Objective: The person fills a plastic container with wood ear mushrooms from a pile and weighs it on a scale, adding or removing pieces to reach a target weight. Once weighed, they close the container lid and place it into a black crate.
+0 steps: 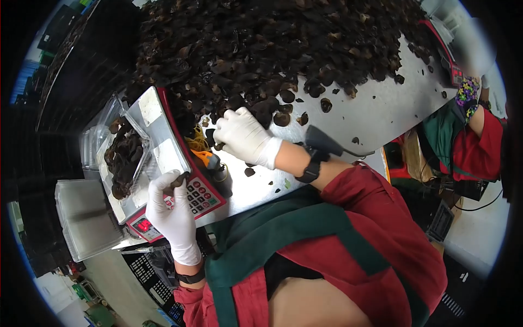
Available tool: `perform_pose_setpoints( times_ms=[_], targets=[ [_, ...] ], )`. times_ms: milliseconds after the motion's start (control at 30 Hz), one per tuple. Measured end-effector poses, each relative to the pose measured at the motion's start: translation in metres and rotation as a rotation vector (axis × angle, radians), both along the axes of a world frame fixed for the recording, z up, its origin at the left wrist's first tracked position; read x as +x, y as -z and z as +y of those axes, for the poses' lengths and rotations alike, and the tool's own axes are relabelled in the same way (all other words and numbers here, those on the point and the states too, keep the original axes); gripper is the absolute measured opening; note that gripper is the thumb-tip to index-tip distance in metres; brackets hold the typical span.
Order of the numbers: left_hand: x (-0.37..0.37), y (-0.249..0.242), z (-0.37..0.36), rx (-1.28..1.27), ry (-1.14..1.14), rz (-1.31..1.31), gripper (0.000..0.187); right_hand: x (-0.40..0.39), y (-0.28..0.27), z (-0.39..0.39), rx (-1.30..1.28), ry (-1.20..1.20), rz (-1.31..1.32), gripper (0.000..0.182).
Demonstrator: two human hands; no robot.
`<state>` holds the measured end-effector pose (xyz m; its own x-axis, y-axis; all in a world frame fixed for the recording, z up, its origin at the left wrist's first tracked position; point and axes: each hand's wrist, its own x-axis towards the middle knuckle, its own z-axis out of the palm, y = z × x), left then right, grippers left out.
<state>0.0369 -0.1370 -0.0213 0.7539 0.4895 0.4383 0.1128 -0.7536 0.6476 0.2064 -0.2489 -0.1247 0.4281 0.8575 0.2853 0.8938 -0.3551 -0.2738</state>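
My left hand (173,218), in a white glove, pinches a small dark wood ear mushroom (180,179) over the keypad edge of a red-framed digital scale (215,197). On the scale sits a clear plastic tray (143,159) with a clump of wood ear mushrooms (124,155) in it. My right hand (242,136), also gloved, is closed at the near edge of a large pile of wood ear mushrooms (261,49). Dark pieces show at its thumb and fingertips; what lies under the palm is hidden.
Stacked clear trays (87,218) stand left of the scale. An orange-handled tool (206,158) and yellow strings lie between scale and right hand. Loose mushroom pieces dot the metal table (354,111). At right, another person's patterned glove (468,94) is beside a second red scale (448,57).
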Motion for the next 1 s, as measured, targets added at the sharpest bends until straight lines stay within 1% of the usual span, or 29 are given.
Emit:
perform_pose_setpoints(
  times_ms=[33,67,133,167,200,233,267,333,400,433,467,533,567,600,667,700,733,767,800,867,900,933,1000],
  targets=[
    [-0.002,0.005,-0.001,-0.061,0.020,0.002,0.018,0.006,-0.008,-0.009,0.054,-0.024,0.088,0.009],
    [-0.003,0.005,-0.005,-0.074,0.055,0.029,0.021,0.012,-0.016,-0.020,0.171,-0.027,0.104,0.008],
    [0.000,0.004,-0.014,-0.047,0.157,0.094,0.025,0.025,-0.030,-0.046,0.295,0.001,0.228,0.010],
    [0.001,0.007,-0.016,-0.027,0.190,0.117,0.027,0.030,-0.036,-0.062,0.323,0.035,0.380,0.013],
    [0.005,0.012,-0.018,0.050,0.237,0.096,0.024,0.032,-0.045,-0.077,0.352,0.072,0.534,0.015],
    [0.009,0.013,-0.020,0.053,0.290,0.164,0.021,0.024,-0.061,-0.090,0.308,0.186,0.764,0.017],
    [0.012,0.015,-0.023,0.057,0.342,0.233,0.017,0.018,-0.062,-0.103,0.298,0.182,0.913,0.016],
    [0.020,0.021,-0.036,0.079,0.427,0.272,0.021,-0.007,-0.050,-0.119,0.454,-0.115,1.123,0.018],
    [0.023,0.026,-0.051,-0.238,0.525,0.473,0.031,-0.041,-0.049,-0.134,0.320,-0.078,1.382,0.020],
    [0.024,0.037,-0.061,-0.407,0.601,0.386,0.040,-0.052,-0.044,-0.139,0.278,-0.069,1.468,0.019],
    [0.024,0.038,-0.064,-0.404,0.674,0.489,0.045,-0.060,-0.036,-0.147,0.298,-0.038,1.391,0.019],
    [0.026,0.039,-0.073,-0.655,0.795,0.527,0.050,-0.062,-0.036,-0.168,0.254,0.067,1.342,0.017],
    [0.028,0.037,-0.078,-0.800,0.835,0.530,0.051,-0.064,-0.042,-0.178,0.415,0.117,1.550,0.016],
    [0.029,0.041,-0.080,-0.799,0.847,0.535,0.051,-0.066,-0.043,-0.191,0.462,0.222,1.599,0.015],
    [0.032,0.049,-0.086,-0.731,0.968,0.459,0.050,-0.063,-0.056,-0.222,0.382,0.303,1.499,0.015],
    [0.037,0.045,-0.085,-0.520,0.911,0.498,0.046,-0.063,-0.061,-0.238,0.312,0.349,1.409,0.015],
    [0.044,0.049,-0.082,-0.173,0.855,0.345,0.045,-0.064,-0.065,-0.254,0.242,0.394,1.319,0.015],
    [0.051,0.053,-0.079,0.037,0.756,0.332,0.046,-0.067,-0.070,-0.270,0.217,0.475,1.329,0.016],
    [0.056,0.057,-0.076,0.243,0.648,0.319,0.048,-0.064,-0.074,-0.288,0.064,0.464,1.204,0.019],
    [0.060,0.065,-0.071,0.371,0.569,0.394,0.046,-0.065,-0.079,-0.311,-0.123,0.533,0.907,0.023],
    [0.061,0.071,-0.069,0.422,0.575,0.442,0.046,-0.065,-0.080,-0.315,-0.205,0.587,0.686,0.023],
    [0.063,0.079,-0.067,0.473,0.575,0.415,0.044,-0.064,-0.078,-0.312,-0.204,0.595,0.684,0.023],
    [0.066,0.085,-0.068,0.475,0.563,0.346,0.023,-0.060,-0.069,-0.287,-0.042,0.689,0.281,0.020]
  ],
)
